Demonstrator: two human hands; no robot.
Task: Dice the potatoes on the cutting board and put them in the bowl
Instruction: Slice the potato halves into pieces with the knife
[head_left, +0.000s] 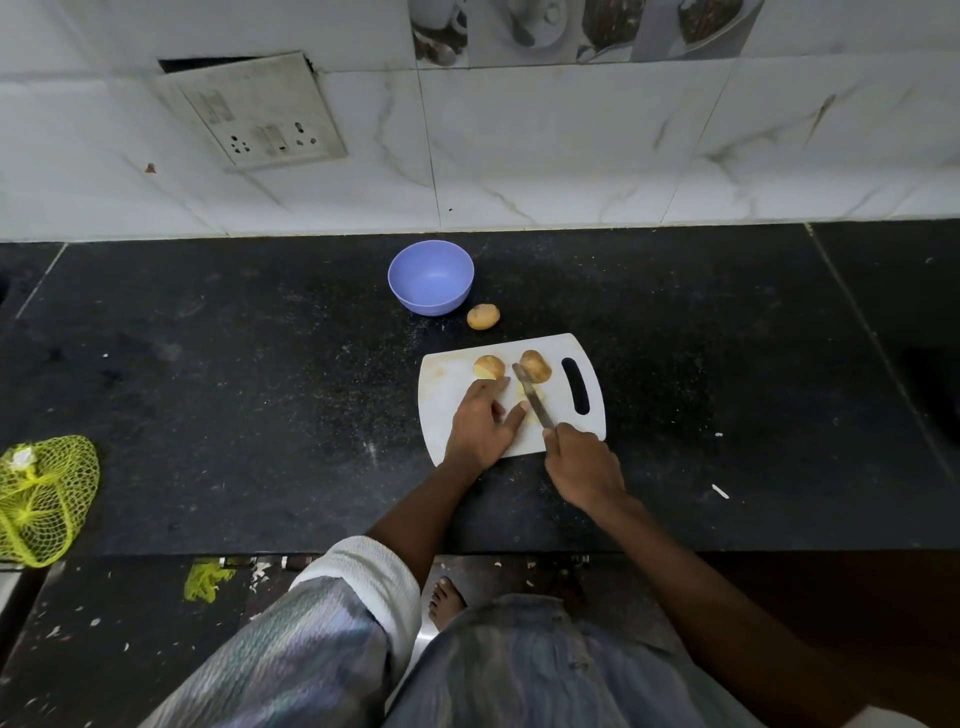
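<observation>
On the board (447, 395), the left hand (480, 428) presses flat on a potato piece (529, 400); the right hand (584, 465) grips the knife (531, 395), blade running away from her, just right of those fingers.

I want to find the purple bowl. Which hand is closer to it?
Left. The left hand rests on the cutting board, below the purple bowl. The right hand grips the knife by the board's near edge, farther away.

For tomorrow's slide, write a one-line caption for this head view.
Right hand holds a knife over potato pieces on the cutting board; left hand steadies; bowl waits.
</observation>
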